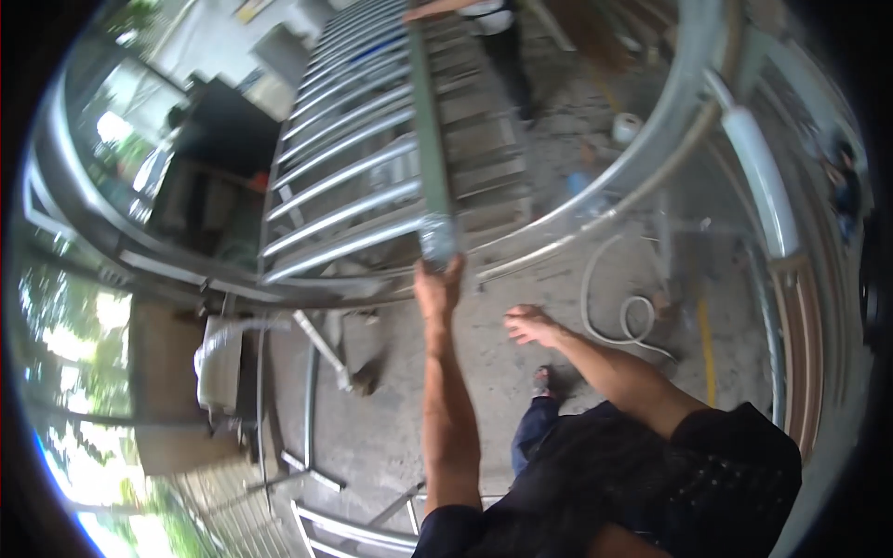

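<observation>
A long green bar [426,121] runs away from me over a slatted metal rack [339,191]. Clear plastic wrap [436,237] covers its near end. My left hand [439,286] is closed around that wrapped end, arm stretched forward. To the right, my right hand [532,325] hangs in the air over the floor, fingers loosely bent and apart, holding nothing. At the far end of the bar, a co-worker's hand [419,13] rests on or holds it; which of the two I cannot tell.
A co-worker in dark trousers [507,70] stands beside the rack's far end. A large curved metal frame [614,177] arcs across the view. A pale hose [625,325] lies coiled on the concrete floor. Metal stands [310,409] are at left; wrapped long pieces [758,177] at right.
</observation>
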A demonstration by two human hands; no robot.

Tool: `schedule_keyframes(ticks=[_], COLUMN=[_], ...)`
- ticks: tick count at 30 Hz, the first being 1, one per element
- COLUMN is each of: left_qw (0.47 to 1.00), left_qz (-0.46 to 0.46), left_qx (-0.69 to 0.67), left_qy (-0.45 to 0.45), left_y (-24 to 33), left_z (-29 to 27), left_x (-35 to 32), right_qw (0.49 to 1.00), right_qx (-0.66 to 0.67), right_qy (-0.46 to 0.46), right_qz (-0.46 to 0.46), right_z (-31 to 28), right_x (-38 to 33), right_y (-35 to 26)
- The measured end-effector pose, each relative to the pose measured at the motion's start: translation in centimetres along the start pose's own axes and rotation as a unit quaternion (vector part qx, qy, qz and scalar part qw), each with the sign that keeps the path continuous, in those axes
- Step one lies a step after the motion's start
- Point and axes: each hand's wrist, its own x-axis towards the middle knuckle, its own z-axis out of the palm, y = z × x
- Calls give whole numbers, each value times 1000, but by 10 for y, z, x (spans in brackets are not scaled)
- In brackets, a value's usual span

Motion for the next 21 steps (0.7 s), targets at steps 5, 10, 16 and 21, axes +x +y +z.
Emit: schedule_keyframes(ticks=[5,10,16,21], left_qw=[1000,1000,999,997], left_qz=[-15,-15,36,20], left_qx=[-23,-12,-31,-68], left_qy=[-4,-15,-19,-42], left_y=[27,26,16,38], left_z=[-3,1,-7,-10], left_x=[-6,-10,-11,-15], right_qw=[999,998,995,984], right_qx=[20,43,79,142], right_qy=[35,30,60,96], right_qz=[31,30,24,53], right_z=[-13,-21,-29,-37], right_x=[-4,-14,-6,5], right_y=[16,29,35,38])
